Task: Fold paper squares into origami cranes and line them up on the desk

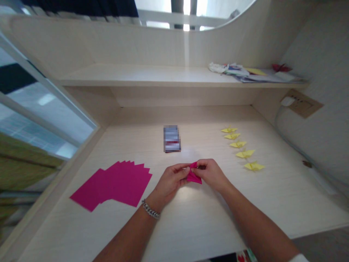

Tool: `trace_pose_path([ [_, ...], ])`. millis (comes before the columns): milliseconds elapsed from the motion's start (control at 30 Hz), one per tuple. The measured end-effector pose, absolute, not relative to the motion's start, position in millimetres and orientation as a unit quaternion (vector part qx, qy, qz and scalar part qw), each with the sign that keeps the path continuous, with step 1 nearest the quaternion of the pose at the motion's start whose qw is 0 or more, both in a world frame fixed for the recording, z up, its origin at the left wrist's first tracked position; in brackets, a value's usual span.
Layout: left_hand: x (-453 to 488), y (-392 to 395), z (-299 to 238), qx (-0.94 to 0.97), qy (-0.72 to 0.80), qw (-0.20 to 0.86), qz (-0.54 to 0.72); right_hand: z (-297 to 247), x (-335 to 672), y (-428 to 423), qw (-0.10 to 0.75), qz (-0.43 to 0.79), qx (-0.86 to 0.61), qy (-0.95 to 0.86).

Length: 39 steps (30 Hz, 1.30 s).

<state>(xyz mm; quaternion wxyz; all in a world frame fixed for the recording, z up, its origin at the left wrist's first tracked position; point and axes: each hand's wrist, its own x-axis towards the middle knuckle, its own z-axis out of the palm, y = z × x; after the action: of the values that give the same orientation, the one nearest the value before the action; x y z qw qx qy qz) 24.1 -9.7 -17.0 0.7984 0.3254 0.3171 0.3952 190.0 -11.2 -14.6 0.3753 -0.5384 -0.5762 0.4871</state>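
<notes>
The folded pink paper (194,176) sits just above the table (191,225), between the left hand (170,180) and the right hand (212,174), equally near both; each grip pinches it from its own side, fingertips meeting at its far tip. The fanned pink sheets (117,183) lie flat further left, on the left hand's side

Both forearms are bare. Left hand (170,182) w/ silver chain bracelet (150,210) at the wrist. Right arm: bit of white sleeve (298,258) at btm edge.
</notes>
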Motion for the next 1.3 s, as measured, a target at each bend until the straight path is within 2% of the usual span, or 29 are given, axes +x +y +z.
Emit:
trace_pose_path([
  [267, 21.7, -8.4, -13.9, 0.340, 0.314, 0.791, 0.401, -2.6, 193.7, -13.3, 0.388, 0.556, -0.481, -0.556],
  [400, 21.4, -8.4, -12.4, 0.349, 0.312, 0.790, 0.396, -2.1, 193.7, -13.0, 0.397, 0.537, -0.475, -0.573],
  [733, 24.5, -9.3, -16.4, 0.419, 0.361, 0.749, 0.366, -13.9, 188.0, -12.9, 0.382, 0.464, -0.570, -0.561],
  [933, 25.2, -6.9, -19.7, 0.447, 0.427, 0.693, 0.372, -12.6, 188.6, -11.4, 0.377, 0.469, -0.555, -0.575],
  [1300, 25.2, -5.7, -28.9, 0.458, 0.426, 0.674, 0.393, -15.8, 183.2, -14.1, 0.405, 0.446, -0.571, -0.558],
])
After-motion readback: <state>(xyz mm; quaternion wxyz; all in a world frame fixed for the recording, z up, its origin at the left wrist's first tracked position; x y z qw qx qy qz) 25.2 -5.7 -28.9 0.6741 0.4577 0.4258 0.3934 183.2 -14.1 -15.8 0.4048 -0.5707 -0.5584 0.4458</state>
